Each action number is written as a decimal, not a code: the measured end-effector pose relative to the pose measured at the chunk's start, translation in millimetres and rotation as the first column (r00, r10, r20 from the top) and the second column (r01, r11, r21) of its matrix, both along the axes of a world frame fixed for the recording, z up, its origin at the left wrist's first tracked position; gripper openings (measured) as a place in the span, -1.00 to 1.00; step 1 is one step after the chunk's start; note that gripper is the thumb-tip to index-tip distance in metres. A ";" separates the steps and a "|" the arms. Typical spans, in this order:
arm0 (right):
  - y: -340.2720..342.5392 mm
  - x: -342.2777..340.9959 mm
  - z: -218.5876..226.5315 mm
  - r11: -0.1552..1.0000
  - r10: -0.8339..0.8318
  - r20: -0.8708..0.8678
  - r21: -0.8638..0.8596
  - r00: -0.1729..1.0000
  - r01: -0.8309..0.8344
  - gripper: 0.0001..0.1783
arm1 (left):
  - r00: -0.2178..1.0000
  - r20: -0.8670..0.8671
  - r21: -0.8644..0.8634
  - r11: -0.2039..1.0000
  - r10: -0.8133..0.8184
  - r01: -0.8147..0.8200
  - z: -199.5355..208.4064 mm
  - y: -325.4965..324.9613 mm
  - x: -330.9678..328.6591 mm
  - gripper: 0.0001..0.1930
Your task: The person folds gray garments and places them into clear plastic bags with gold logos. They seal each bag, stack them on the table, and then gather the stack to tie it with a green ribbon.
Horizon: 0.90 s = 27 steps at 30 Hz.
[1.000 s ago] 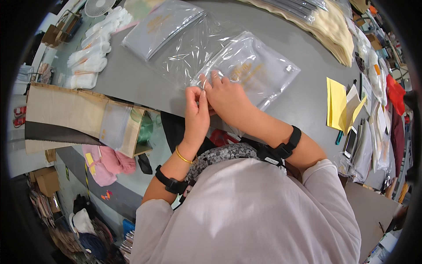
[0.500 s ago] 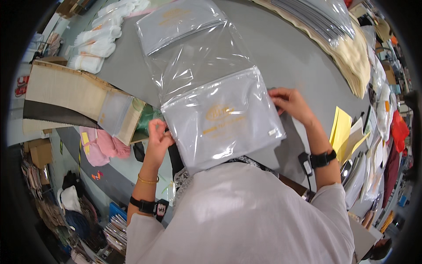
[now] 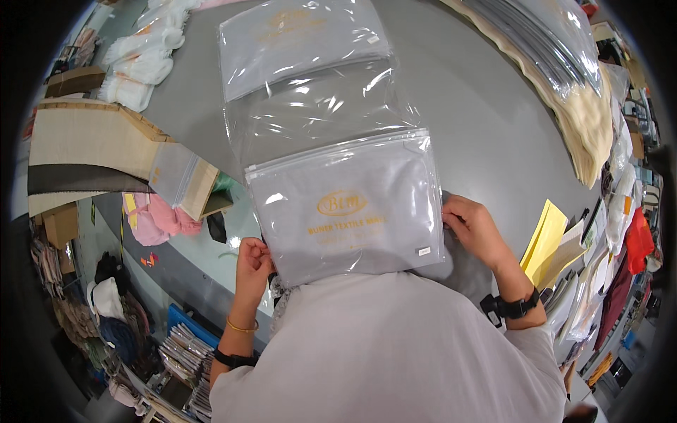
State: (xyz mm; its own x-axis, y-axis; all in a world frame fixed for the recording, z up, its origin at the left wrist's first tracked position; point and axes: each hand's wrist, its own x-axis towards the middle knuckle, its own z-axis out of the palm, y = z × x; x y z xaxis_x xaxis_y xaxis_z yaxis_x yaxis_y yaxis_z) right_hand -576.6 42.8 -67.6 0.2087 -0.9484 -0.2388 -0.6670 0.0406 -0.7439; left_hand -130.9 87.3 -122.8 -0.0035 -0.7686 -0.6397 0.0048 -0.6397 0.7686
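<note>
A flat grey zip pouch (image 3: pixel 345 240) with gold print and a small white label lies before me, covered in clear plastic. Its slider zip runs along the far edge. My left hand (image 3: pixel 254 264) is closed at the pouch's lower left edge, thumb and fingertips pinching the plastic there. At the right edge my right hand (image 3: pixel 474 227) pinches the plastic between thumb and curled fingers. Loose clear film (image 3: pixel 317 106) stretches from this pouch to a second grey packet (image 3: pixel 300 46) farther away; whose bag it belongs to I cannot tell.
Rolled white plastic bags (image 3: pixel 141 67) lie at the far left, above an open cardboard box (image 3: pixel 92 141). Pink cloth bundles (image 3: pixel 155 218) sit below the box. Cream fabric (image 3: pixel 589 134) and stacked grey sleeves (image 3: pixel 550 42) occupy the far right; yellow paper (image 3: pixel 544 243) stands nearer.
The near pouch now lies flatter, its zip edge showing. Both hands have moved lower in view and closed on its side edges; the left fingers were looser before.
</note>
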 end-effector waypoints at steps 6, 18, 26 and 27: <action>21.0 50.6 22.6 0.836 0.251 -0.114 -0.476 0.961 -0.275 -0.64 | 0.963 -0.154 0.231 0.956 0.222 -0.183 4.5 17.5 -22.4 -0.81; 22.4 115.7 0.1 0.737 0.250 -0.415 -0.504 0.875 -0.450 -0.36 | 0.548 -0.835 -0.090 0.968 0.055 -0.234 58.1 37.3 -20.1 -0.75; -1.3 112.6 -5.2 0.889 0.116 -0.322 -0.387 0.939 -0.242 -0.66 | 0.302 0.938 -0.329 -0.170 -0.168 0.929 32.8 -6.4 -98.0 -0.35; 0.5 113.0 -1.7 0.890 0.114 -0.317 -0.388 0.941 -0.239 -0.67 | 0.327 0.923 -0.351 -0.096 -0.203 0.931 27.9 -10.8 -107.1 -0.32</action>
